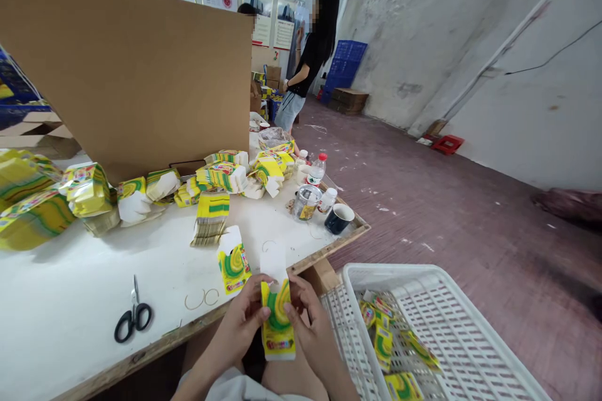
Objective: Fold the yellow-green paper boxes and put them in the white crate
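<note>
Between my two hands is a yellow and green printed carton (278, 326), its white top flap standing up. My left hand (247, 313) pinches its left edge, and my right hand (308, 319) grips the right edge. Another flat carton (234, 268) lies on the white table (164, 269), just left of my left hand. Behind it stands a stack of flat cartons (210, 216). Black-handled scissors (133, 314) rest farther left, and thin rubber bands (202, 298) lie near the table's front edge.
A white plastic basket (451, 288) holding several cartons stands at my right. A dark mug (339, 219), a tin can (308, 202) and bottles (317, 169) crowd the table's right corner. A large cardboard panel (155, 75) rises behind carton bundles. A person (310, 56) stands beyond.
</note>
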Motion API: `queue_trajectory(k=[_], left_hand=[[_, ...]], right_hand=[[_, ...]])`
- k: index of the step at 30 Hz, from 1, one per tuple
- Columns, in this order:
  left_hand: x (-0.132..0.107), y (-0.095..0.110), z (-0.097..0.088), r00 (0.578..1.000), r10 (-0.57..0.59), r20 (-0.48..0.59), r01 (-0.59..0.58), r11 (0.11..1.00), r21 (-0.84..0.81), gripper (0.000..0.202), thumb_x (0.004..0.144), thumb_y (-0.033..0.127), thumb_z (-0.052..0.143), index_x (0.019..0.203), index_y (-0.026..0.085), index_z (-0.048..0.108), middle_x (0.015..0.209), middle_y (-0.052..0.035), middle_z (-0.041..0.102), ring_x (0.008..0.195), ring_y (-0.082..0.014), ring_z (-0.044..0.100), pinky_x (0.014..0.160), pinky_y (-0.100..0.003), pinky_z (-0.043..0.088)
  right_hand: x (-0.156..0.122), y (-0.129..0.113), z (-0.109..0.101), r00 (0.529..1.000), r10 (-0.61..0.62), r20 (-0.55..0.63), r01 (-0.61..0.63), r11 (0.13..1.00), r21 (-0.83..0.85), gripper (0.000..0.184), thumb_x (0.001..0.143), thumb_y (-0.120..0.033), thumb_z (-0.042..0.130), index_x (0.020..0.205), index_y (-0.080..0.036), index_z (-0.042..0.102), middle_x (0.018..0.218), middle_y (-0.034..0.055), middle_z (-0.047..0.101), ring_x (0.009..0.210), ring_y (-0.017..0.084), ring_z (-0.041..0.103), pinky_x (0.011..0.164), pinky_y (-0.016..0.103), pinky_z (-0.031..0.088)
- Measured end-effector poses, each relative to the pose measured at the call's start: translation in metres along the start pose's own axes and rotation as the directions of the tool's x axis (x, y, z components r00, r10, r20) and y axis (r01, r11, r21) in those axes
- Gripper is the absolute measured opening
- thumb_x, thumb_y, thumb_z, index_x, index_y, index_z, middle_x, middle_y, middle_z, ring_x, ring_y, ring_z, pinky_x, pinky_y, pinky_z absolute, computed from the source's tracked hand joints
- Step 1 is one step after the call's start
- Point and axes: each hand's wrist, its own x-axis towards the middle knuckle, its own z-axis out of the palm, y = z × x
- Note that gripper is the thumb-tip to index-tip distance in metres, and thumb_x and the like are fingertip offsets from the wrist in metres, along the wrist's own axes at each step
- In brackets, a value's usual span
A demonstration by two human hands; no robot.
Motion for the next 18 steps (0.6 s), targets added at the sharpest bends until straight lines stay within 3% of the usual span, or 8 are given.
queue_trajectory(k=[2, 6, 8, 11, 13, 15, 18], left_hand=[[0.0, 0.003, -0.003, 0.997, -0.009, 0.081, 0.013, 0.998, -0.054, 0.032, 0.087, 0.035, 0.064, 0.114, 0.025, 0.05, 0.106, -0.0056, 0.067, 0.097, -0.0215, 0.064, 0.08, -0.031, 0.048], [-0.002, 0.005, -0.003, 0.983, -0.025, 0.181, 0.051, 0.989, -0.138, 0.033, 0.084, 0.033, 0.07, 0.111, 0.024, 0.053, 0.099, -0.004, 0.067, 0.091, -0.0184, 0.063, 0.076, -0.028, 0.047], [-0.004, 0.006, -0.002, 0.982, -0.05, 0.185, 0.084, 0.98, -0.179, 0.046, 0.083, 0.032, 0.071, 0.121, 0.026, 0.048, 0.097, -0.0043, 0.068, 0.088, -0.0187, 0.065, 0.076, -0.03, 0.047], [-0.007, 0.008, -0.003, 0.981, -0.094, 0.171, 0.125, 0.975, -0.183, 0.079, 0.08, 0.03, 0.074, 0.142, 0.03, 0.025, 0.099, -0.0059, 0.069, 0.086, -0.0205, 0.067, 0.077, -0.033, 0.048], [-0.007, 0.012, -0.006, 0.972, -0.113, 0.207, 0.144, 0.979, -0.143, 0.082, 0.078, 0.03, 0.075, 0.145, 0.028, 0.027, 0.101, -0.0083, 0.07, 0.089, -0.0221, 0.067, 0.077, -0.033, 0.048], [-0.007, 0.016, -0.009, 0.971, -0.115, 0.212, 0.139, 0.985, -0.103, 0.068, 0.078, 0.028, 0.074, 0.138, 0.024, 0.043, 0.102, -0.0093, 0.069, 0.091, -0.0224, 0.066, 0.077, -0.032, 0.048], [-0.007, 0.018, -0.012, 0.993, -0.097, 0.073, 0.097, 0.995, 0.016, 0.053, 0.078, 0.017, 0.069, 0.128, 0.022, 0.055, 0.105, -0.0082, 0.069, 0.091, -0.0207, 0.065, 0.076, -0.029, 0.049]], right_hand=[[0.0, -0.004, -0.006, 0.999, 0.004, 0.046, -0.004, 1.0, 0.002, 0.042, 0.089, -0.039, 0.06, 0.128, -0.026, 0.054, 0.088, 0.0035, 0.067, 0.085, 0.022, 0.064, 0.075, 0.03, 0.051], [0.001, -0.014, -0.014, 0.991, 0.021, 0.136, -0.024, 0.999, 0.023, 0.028, 0.089, -0.041, 0.06, 0.112, -0.025, 0.062, 0.083, 0.0013, 0.064, 0.077, 0.019, 0.061, 0.067, 0.027, 0.048], [0.003, -0.017, -0.015, 0.987, 0.024, 0.157, -0.024, 1.0, -0.001, 0.021, 0.09, -0.042, 0.058, 0.094, -0.023, 0.066, 0.077, 0.0006, 0.062, 0.071, 0.017, 0.059, 0.063, 0.026, 0.046], [0.005, -0.017, -0.012, 0.989, -0.014, 0.15, 0.026, 0.997, -0.078, 0.029, 0.092, -0.043, 0.055, 0.077, -0.02, 0.066, 0.072, 0.0017, 0.061, 0.069, 0.018, 0.059, 0.064, 0.026, 0.047], [0.006, -0.011, -0.009, 0.995, -0.033, 0.095, 0.04, 0.996, -0.078, 0.025, 0.09, -0.043, 0.058, 0.082, -0.021, 0.067, 0.076, 0.0037, 0.065, 0.073, 0.02, 0.063, 0.067, 0.028, 0.05], [0.008, -0.002, -0.008, 0.998, -0.035, -0.048, 0.032, 0.998, -0.052, 0.026, 0.086, -0.046, 0.064, 0.096, -0.023, 0.066, 0.087, 0.0065, 0.07, 0.08, 0.023, 0.067, 0.07, 0.03, 0.054], [0.012, 0.01, -0.012, 0.98, -0.004, -0.199, -0.008, 0.998, -0.057, 0.039, 0.081, -0.053, 0.066, 0.106, -0.022, 0.069, 0.101, 0.0115, 0.073, 0.09, 0.027, 0.069, 0.074, 0.034, 0.058]])
